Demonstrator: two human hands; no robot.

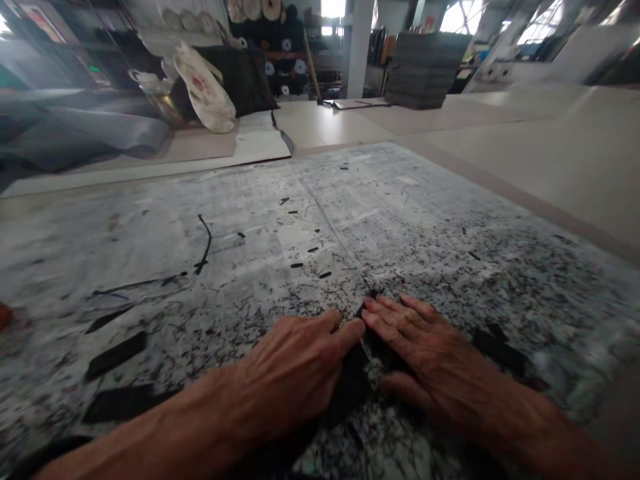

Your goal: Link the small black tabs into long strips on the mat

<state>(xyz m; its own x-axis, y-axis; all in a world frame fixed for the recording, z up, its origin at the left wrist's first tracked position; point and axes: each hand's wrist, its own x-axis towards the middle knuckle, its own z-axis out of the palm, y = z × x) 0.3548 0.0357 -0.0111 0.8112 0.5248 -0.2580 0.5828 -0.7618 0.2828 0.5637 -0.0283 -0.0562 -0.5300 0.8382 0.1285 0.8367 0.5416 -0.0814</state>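
A black piece of flat material (350,383) lies under both hands at the near middle of the table. My left hand (300,357) is curled over its left side, with fingers bent under and partly hidden. Its front knuckles almost meet the fingertips of my right hand (425,347), which lies flat on the right side of the piece, fingers together and thumb apart. Between the hands shows a small pale, crumpled-looking patch (373,367), too blurred to name. The piece's lower edge fades into shadow.
Dark scraps and thread bits litter the speckled tabletop (400,193). Black strips (117,353) lie left, another dark piece (500,350) right. Black cords (205,243) rest further off. Behind are a white bag (205,90), a dark stack (425,70) and fabric rolls (270,10).
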